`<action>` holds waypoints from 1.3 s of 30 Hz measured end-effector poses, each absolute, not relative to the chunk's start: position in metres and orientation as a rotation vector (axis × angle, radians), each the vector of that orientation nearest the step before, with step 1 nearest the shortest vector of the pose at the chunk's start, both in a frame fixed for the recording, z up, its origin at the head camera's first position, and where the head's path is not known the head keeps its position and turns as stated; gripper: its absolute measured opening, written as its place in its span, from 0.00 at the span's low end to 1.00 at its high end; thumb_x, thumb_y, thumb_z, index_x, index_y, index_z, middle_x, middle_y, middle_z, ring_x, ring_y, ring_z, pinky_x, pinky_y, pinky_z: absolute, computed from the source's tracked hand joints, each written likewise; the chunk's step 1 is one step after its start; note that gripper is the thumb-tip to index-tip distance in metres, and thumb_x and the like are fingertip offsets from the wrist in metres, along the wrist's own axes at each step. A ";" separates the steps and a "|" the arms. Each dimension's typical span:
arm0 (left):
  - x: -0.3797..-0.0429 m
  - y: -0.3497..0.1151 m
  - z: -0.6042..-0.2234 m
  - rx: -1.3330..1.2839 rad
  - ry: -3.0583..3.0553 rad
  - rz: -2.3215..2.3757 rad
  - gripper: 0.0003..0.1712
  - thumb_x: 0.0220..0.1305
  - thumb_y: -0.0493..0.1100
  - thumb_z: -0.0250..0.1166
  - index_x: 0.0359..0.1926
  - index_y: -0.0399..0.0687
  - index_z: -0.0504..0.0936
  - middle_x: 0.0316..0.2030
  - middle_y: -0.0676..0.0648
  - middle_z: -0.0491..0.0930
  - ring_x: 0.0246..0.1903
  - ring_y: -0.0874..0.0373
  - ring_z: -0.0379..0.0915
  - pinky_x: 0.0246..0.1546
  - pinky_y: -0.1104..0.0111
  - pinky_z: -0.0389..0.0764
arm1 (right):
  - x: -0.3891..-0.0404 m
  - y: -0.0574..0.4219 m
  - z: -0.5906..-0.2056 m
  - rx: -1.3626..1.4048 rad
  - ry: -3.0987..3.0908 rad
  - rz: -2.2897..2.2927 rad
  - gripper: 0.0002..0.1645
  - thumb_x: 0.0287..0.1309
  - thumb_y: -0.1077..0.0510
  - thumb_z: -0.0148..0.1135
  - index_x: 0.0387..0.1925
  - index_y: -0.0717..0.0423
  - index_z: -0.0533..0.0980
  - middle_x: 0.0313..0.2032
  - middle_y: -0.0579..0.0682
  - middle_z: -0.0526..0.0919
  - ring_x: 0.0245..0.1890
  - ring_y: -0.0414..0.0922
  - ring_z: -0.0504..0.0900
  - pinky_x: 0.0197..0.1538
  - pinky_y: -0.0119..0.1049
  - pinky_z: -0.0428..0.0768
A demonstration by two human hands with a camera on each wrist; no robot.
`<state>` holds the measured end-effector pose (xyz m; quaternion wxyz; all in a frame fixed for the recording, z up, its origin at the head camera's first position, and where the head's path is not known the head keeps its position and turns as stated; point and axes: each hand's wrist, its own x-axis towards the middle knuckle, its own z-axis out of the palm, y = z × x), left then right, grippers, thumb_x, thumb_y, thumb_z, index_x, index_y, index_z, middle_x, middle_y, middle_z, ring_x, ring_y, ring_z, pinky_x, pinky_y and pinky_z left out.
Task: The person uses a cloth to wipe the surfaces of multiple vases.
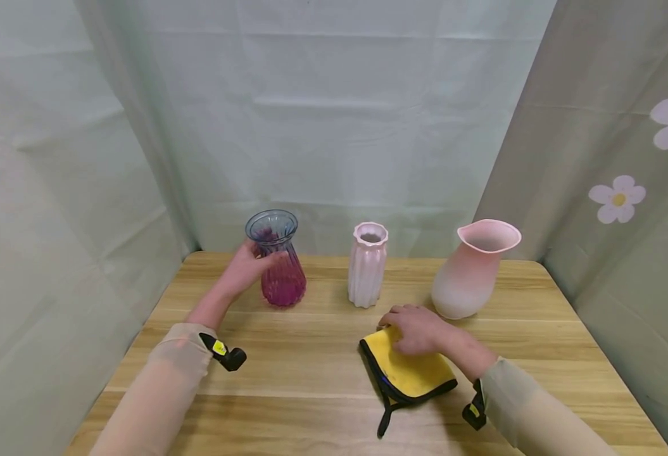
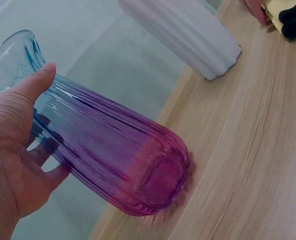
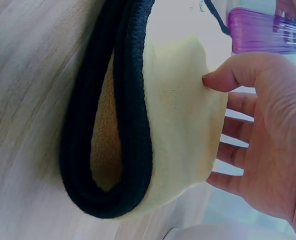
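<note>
A ribbed glass vase (image 1: 283, 278), blue at the rim and fading to magenta at the base, stands at the left of the table. My left hand (image 1: 245, 268) holds it at the neck; in the left wrist view the thumb lies on the near side and the fingers (image 2: 48, 145) wrap behind. A folded yellow cloth (image 1: 410, 373) with black edging and a hanging loop lies at the front right. My right hand (image 1: 416, 329) pinches its far edge, the thumb on top and the fingers (image 3: 232, 155) behind the cloth.
A slim fluted pinkish-white vase (image 1: 366, 272) stands at the middle back of the wooden table (image 1: 288, 405). Right of it is a wide-mouthed pink-to-white vase (image 1: 465, 285), close behind my right hand. Pale curtains (image 1: 334, 126) hang close around the back and sides.
</note>
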<state>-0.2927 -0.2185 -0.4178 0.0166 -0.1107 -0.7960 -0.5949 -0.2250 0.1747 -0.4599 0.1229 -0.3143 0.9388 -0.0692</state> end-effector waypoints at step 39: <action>-0.295 -0.223 -0.416 -0.362 -2.506 -1.879 0.47 0.66 0.52 0.72 0.78 0.46 0.57 0.69 0.37 0.68 0.70 0.43 0.62 0.70 0.47 0.64 | -0.221 0.174 -0.423 -0.621 2.374 -0.335 0.34 0.43 0.40 0.81 0.50 0.51 0.81 0.42 0.41 0.80 0.42 0.42 0.76 0.52 0.43 0.77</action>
